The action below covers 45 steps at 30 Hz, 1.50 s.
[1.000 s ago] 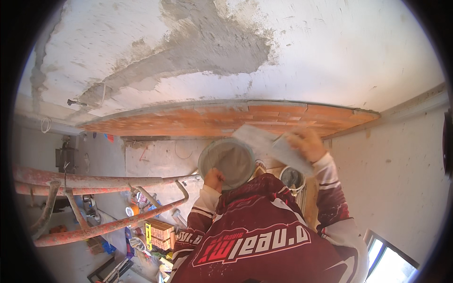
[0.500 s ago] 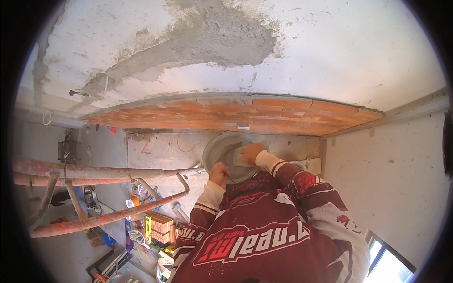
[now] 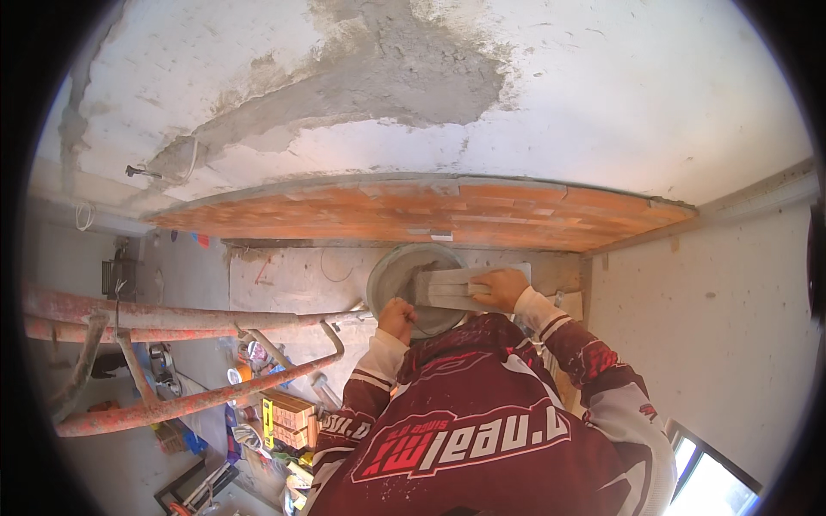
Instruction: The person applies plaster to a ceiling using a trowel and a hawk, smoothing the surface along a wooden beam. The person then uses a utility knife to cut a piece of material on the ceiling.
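Note:
In front of my body stands a round grey bucket (image 3: pixel 376 277) with wet grey mortar (image 3: pixel 397 273) in it. My left hand (image 3: pixel 397 320) is closed on the bucket's near left edge; whether it grips the rim or the thin wire handle is hard to see. My right hand (image 3: pixel 506 289) holds a plastering trowel (image 3: pixel 443 295) by its grip, fingers wrapped round it. The trowel's long, flat grey blade lies across the right side of the bucket, its left end over the opening and its other end beyond the rim.
Ahead, orange bricks (image 3: pixel 361 209) run along the foot of a white wall (image 3: pixel 619 95) with a grey mortar patch (image 3: pixel 430 86). Red scaffold tubes (image 3: pixel 206 396) reach in from the left. Stacked bricks (image 3: pixel 291 417) and tools clutter the floor there. A side wall (image 3: pixel 714 301) rises at right.
My right hand has moved right, from over the bucket to beyond its right edge, and the trowel now shows clearly across the bucket. The left hand has barely moved.

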Tool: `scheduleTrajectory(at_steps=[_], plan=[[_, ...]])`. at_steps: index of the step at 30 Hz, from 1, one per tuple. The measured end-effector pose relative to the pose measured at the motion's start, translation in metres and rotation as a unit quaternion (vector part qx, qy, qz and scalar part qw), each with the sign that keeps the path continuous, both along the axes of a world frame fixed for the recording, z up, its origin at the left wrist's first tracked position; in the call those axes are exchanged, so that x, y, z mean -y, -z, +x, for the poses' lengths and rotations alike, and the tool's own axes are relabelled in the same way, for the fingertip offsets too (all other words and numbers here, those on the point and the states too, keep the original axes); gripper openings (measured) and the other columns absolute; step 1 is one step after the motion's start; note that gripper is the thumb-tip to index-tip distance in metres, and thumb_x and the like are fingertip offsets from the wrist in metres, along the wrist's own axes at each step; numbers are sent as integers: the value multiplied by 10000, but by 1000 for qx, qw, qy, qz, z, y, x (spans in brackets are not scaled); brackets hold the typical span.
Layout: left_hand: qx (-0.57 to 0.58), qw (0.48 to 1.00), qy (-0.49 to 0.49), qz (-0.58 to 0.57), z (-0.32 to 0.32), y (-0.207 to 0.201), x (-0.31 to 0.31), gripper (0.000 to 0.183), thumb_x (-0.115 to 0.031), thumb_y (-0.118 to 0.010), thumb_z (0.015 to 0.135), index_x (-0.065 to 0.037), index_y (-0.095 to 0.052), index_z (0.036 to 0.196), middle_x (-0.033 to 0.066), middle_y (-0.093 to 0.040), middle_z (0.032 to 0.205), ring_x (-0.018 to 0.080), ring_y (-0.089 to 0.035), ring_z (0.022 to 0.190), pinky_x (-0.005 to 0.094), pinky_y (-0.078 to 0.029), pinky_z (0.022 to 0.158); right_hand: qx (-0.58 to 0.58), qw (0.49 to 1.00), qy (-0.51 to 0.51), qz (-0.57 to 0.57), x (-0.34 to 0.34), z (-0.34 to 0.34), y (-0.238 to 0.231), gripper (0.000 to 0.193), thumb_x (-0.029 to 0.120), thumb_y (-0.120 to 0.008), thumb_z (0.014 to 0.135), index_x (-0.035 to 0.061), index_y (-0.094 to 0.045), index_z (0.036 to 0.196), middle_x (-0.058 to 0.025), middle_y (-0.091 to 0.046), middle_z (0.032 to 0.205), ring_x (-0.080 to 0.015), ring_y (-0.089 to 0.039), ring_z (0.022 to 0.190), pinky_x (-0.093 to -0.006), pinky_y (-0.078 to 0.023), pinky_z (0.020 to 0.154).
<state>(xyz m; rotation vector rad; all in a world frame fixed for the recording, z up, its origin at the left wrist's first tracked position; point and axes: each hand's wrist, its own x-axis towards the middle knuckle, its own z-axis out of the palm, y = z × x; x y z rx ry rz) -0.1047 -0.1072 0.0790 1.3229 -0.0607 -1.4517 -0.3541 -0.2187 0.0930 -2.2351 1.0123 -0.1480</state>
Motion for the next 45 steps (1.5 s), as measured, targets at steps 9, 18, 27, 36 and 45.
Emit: scheduleTrajectory(at_steps=[9, 18, 27, 36, 45], plan=[[6, 1000, 10, -6, 2, 6, 5, 118, 1, -481, 707, -85, -410, 670, 22, -402, 635, 147, -402, 552, 294, -362, 542, 92, 994, 65, -10, -7, -21, -18, 395, 400, -605, 711, 121, -640, 988, -150, -629, 904, -319, -593, 819, -395, -467, 733], [-20, 1000, -2, -20, 5, 11, 7, 138, -3, -474, 746, -94, -396, 677, 17, -387, 648, 142, -385, 565, 295, -356, 545, 255, 927, 252, 111, 27, -43, -97, 349, 276, -647, 724, 2, -641, 939, -153, -637, 720, -161, -602, 637, -290, -468, 602], [-25, 999, 1, -26, 7, 14, 6, 111, 8, -474, 723, -72, -412, 675, 35, -408, 657, 158, -394, 570, 300, -364, 545, 285, 883, 316, 197, 83, -53, -134, 302, 255, -564, 813, -3, -638, 951, -18, -555, 664, -50, -425, 527, -202, -340, 461], [-5, 1000, 0, -30, 8, 17, 3, 113, 17, -468, 710, -70, -408, 669, 36, -404, 640, 166, -400, 566, 303, -364, 545, 275, 863, 318, 280, 103, -62, -146, 294, 209, -489, 847, -13, -618, 991, -29, -555, 670, -35, -370, 464, -185, -289, 393], [-15, 1000, -5, -17, 6, 11, 7, 128, 26, -463, 709, -73, -397, 660, 30, -383, 629, 156, -367, 551, 309, -350, 530, 274, 867, 313, 273, 111, -75, -147, 328, 245, -485, 851, -32, -624, 958, -63, -566, 675, -54, -359, 439, -209, -299, 392]])
